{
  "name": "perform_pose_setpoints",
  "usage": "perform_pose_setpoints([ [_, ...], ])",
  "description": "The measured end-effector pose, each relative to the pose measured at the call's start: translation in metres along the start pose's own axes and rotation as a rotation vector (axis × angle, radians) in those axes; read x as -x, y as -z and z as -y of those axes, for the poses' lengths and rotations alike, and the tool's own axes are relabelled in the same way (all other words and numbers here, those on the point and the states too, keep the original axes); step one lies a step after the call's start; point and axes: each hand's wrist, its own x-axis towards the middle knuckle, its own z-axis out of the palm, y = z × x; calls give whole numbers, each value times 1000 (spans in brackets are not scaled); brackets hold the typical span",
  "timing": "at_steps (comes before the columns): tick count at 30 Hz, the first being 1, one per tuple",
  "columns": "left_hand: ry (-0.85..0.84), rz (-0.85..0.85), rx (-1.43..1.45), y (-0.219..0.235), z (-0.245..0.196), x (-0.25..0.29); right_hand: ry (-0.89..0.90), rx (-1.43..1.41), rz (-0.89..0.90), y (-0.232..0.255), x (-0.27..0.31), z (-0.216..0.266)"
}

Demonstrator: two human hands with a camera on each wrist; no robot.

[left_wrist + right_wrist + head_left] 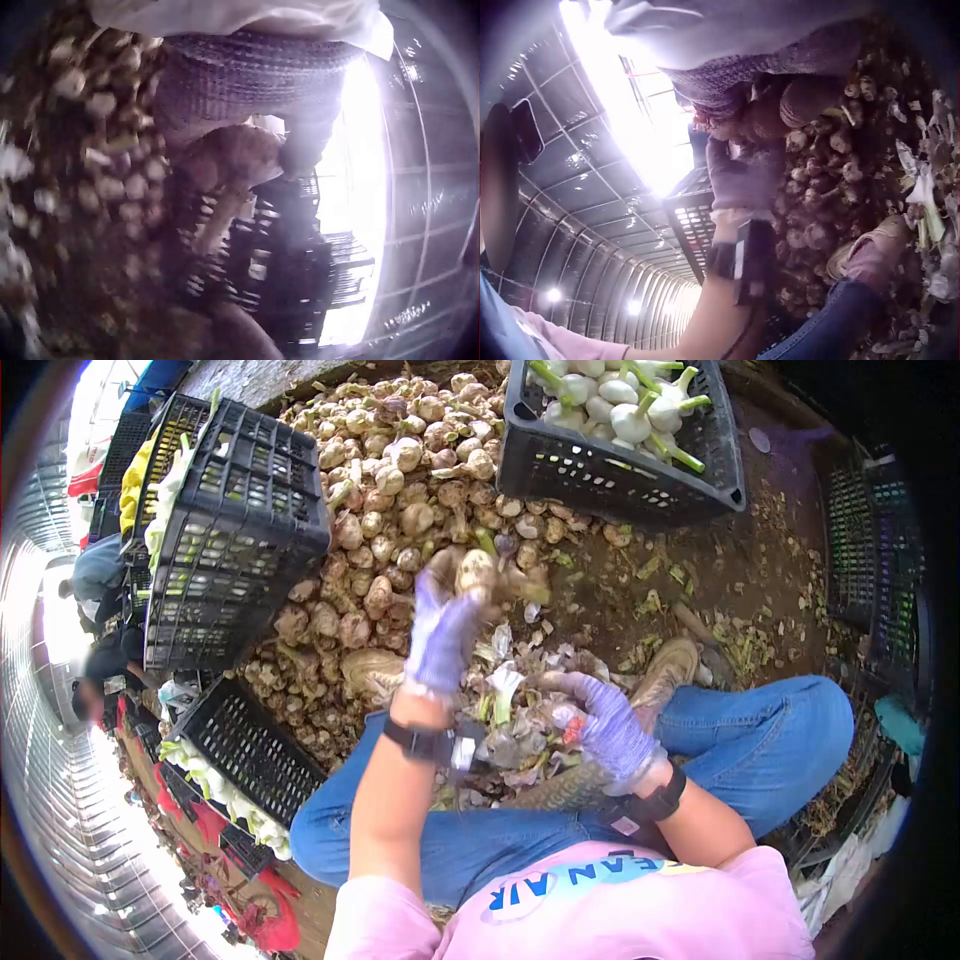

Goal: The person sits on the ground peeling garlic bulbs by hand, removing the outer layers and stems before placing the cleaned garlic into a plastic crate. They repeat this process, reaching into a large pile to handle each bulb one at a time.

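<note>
My left hand [440, 630], in a purple knit glove, holds a garlic bulb [477, 574] over the edge of the garlic heap [400, 470]. In the left wrist view the bulb [251, 150] sits in the gloved fingers [225, 90], and its pale stem [225, 217] points down. My right hand [615, 735], gloved alike, is lower and to the right, above peeled skins [525, 735]. Its fingers are curled, with a small red thing [573, 730] showing at them; what it is I cannot tell. In the right wrist view these curled fingers [802, 101] appear near the top.
A black crate [620, 470] of white, trimmed garlic stands at the back right. Stacked crates [235, 540] rise on the left, with another crate [255, 735] by the left knee. More crates [870, 550] stand far right. Shoes [672, 670] and crossed legs frame the skins.
</note>
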Motion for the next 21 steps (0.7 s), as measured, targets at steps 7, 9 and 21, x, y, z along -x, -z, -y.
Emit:
perform_pose_setpoints([
  [7, -164, 317, 69, 8, 18, 127, 256, -210, -29, -26, 38, 20],
  [9, -297, 306, -152, 17, 22, 145, 150, -515, 80, -31, 50, 26],
  [21, -255, 338, -165, 25, 25, 185, 147, -304, 52, -38, 65, 36],
])
